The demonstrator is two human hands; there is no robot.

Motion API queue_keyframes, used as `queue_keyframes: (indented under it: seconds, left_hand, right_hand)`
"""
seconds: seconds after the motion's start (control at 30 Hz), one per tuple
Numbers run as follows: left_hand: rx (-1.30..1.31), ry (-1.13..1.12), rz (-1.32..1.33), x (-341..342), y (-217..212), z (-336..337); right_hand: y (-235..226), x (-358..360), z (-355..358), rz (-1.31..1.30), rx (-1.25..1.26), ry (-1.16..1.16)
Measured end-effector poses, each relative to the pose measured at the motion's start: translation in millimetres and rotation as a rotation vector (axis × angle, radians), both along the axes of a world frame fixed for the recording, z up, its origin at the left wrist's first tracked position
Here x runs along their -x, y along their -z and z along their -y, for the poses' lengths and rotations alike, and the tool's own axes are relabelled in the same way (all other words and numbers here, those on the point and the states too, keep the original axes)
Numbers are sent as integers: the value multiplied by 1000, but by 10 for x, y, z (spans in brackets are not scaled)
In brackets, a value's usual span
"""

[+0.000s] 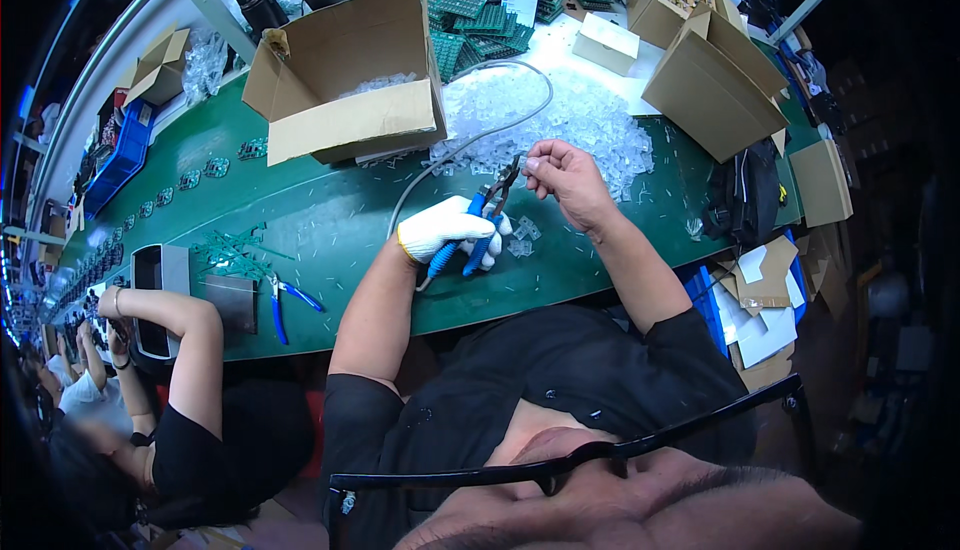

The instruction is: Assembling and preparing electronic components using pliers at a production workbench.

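My left hand point(440, 228), in a white glove, is closed round a pair of blue-handled nippers point(497, 200). Their dark jaws point up toward my right hand point(570, 187). That hand is bare, its thumb and fingers pinched together beside the jaw tips around a small clear plastic piece point(527, 166), mostly covered by the fingers. A large heap of clear plastic pieces point(600, 130) spreads just beyond both hands. Several loose clear pieces point(522, 238) lie on the green table just right of the gloved hand. A grey cable point(550, 98) loops over the heap and down past my left wrist.
An open cardboard box point(350, 135) stands beyond my left hand, another carton point(715, 85) at the right. Green circuit boards point(485, 25) are stacked at the back. Other blue-handled cutters point(280, 310) lie left, near green scraps point(235, 250). A co-worker's arm point(190, 335) reaches in there.
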State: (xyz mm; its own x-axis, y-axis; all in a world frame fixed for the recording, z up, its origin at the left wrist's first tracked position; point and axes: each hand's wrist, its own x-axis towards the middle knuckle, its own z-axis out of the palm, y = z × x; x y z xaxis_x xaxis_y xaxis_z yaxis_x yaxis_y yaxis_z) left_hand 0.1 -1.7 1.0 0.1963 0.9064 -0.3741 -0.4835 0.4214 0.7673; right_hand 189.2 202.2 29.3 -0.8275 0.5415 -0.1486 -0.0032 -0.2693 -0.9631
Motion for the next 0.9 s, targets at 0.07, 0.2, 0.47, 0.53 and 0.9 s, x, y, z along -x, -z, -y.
queue_keyframes:
  seconds: [0.07,0.2,0.47,0.53,0.9]
  left_hand:
    - [8,2,-20,-7,-6,3]
    - [5,-25,-52,-63,-153,5]
    - [49,-22,-197,-118,-301,-26]
    - [10,-50,-117,-78,-162,-1]
    - [-29,-45,32,1,-21,-3]
  right_hand:
    - [-23,15,53,2,-63,1]
    - [-9,29,76,7,-106,32]
    - [2,-82,8,-15,-94,21]
    - [35,-116,-2,33,-131,14]
    - [219,-398,116,365,-912,-24]
